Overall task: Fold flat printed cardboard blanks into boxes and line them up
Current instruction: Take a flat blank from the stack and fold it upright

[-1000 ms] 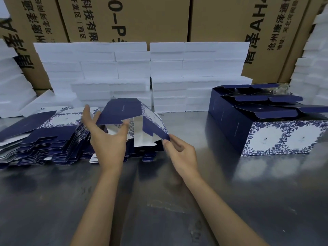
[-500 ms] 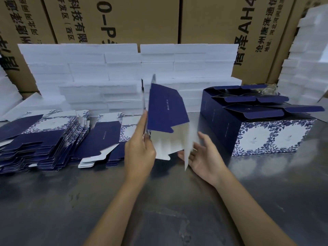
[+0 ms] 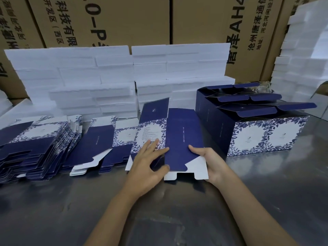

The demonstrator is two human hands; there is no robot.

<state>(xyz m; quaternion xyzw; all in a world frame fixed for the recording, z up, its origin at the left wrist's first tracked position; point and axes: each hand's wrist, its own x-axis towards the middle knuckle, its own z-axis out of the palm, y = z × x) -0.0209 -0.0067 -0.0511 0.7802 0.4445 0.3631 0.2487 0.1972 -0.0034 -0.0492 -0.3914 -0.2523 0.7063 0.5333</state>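
Now | blank [image 3: 182,139]: navy panel, floral face, white flaps | both hands holding

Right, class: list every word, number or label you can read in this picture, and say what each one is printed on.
"AH4", sideways, cut off at the frame's top: right brown carton.
"0-P", sideways, partly hidden: middle brown carton.
Chinese characters, sideways: on both cartons and the left carton; partly hidden.
Fine white line and small text block: held blank; too small to read.
Small emblems: folded boxes; unreadable.
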